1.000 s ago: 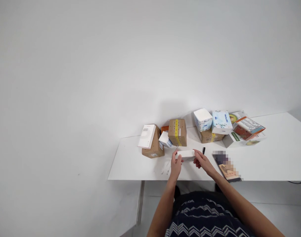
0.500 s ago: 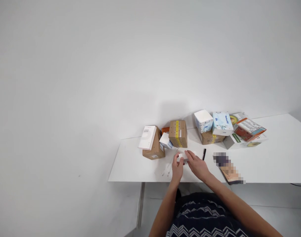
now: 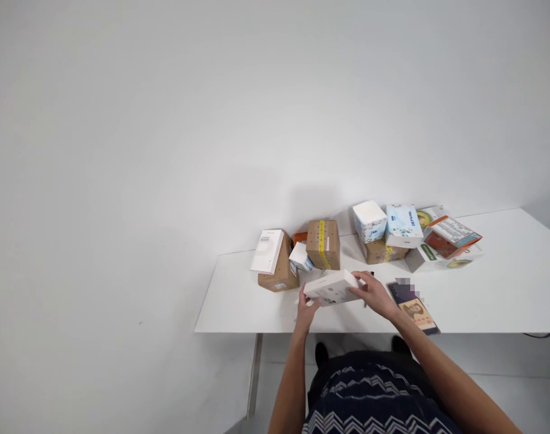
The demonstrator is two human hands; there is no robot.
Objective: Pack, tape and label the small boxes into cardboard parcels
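Note:
A flat white box is held just above the white table, its broad face tilted toward me. My left hand grips its lower left corner from below. My right hand grips its right end, fingers over the top edge. A black pen lies on the table behind my right hand, mostly hidden by it.
Behind the box stand a brown carton with yellow tape, a brown carton with a white box leaning on it, and a small white-and-blue box. To the right are tissue packs, colourful boxes and a booklet.
The white box was turned in my hands from its narrow side to its broad face and shifted slightly left and toward me. My right hand moved from over it to its right end.

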